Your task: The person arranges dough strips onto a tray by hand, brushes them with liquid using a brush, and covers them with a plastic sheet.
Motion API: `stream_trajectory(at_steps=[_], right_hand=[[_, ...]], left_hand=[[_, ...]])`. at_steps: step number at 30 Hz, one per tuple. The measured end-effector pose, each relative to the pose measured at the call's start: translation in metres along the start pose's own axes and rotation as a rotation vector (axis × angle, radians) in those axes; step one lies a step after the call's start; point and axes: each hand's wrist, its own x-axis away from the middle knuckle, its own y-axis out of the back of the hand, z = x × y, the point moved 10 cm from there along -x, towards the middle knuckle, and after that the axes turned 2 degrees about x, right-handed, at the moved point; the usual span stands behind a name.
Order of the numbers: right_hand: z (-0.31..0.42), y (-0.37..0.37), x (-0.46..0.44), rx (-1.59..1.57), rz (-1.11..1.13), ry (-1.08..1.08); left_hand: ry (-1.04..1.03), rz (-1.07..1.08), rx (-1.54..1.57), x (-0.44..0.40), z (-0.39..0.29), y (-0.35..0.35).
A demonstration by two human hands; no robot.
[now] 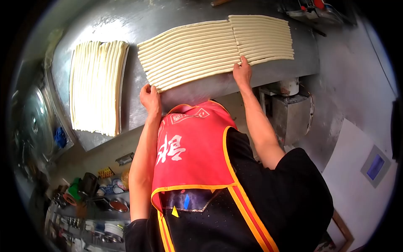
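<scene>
Many pale dough strips point(189, 50) lie side by side on the metal table point(184, 94), with a second group of strips point(262, 38) adjoining on the right. My left hand point(150, 99) is at the left end of the nearest strip, fingers closed around its tip. My right hand point(242, 73) pinches the other end of that front strip, near where the two groups meet. To the left, a tray point(122, 88) holds more dough strips point(96, 88) packed closely together.
A metal box-like appliance point(291, 117) stands below the table's right edge. Shelves at the lower left hold bowls point(118, 205) and utensils. Equipment with red parts point(319, 5) sits at the upper right. A wall panel point(375, 167) is at the far right.
</scene>
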Motion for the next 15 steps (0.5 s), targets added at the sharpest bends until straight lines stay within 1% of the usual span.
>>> stream_trajectory(at_steps=[5, 7, 8, 9, 10, 11, 12, 13, 14, 15], right_hand=[[0.012, -0.007, -0.007, 0.082, 0.074, 0.066], [0.015, 0.002, -0.007, 0.006, 0.11, 0.004], [-0.003, -0.01, -0.013, 0.06, 0.017, 0.103], [-0.005, -0.009, -0.012, 0.02, 0.023, 0.134], [-0.015, -0.013, -0.012, -0.018, 0.1, 0.043], [-0.025, -0.014, -0.013, -0.061, 0.175, -0.048], [-0.025, 0.0, -0.014, -0.048, 0.157, -0.048], [-0.023, 0.001, -0.008, -0.095, 0.273, -0.089], [-0.024, -0.003, -0.001, -0.145, 0.395, -0.132], [-0.028, 0.0, -0.002, -0.143, 0.394, -0.132]], left_hand=[[0.006, -0.098, 0.044, -0.014, 0.008, -0.001], [0.011, -0.166, 0.111, -0.017, 0.015, 0.0], [0.013, -0.197, 0.093, -0.019, 0.018, 0.002], [0.023, -0.188, 0.092, -0.03, 0.04, 0.001], [0.121, -0.165, 0.129, -0.013, 0.025, 0.001], [0.103, -0.151, 0.12, -0.008, 0.016, 0.002], [0.086, -0.153, 0.096, 0.0, 0.005, 0.004], [0.051, -0.141, 0.109, 0.004, -0.003, 0.005], [0.068, -0.126, 0.132, 0.006, -0.004, 0.005], [0.083, -0.117, 0.153, 0.006, -0.004, 0.005]])
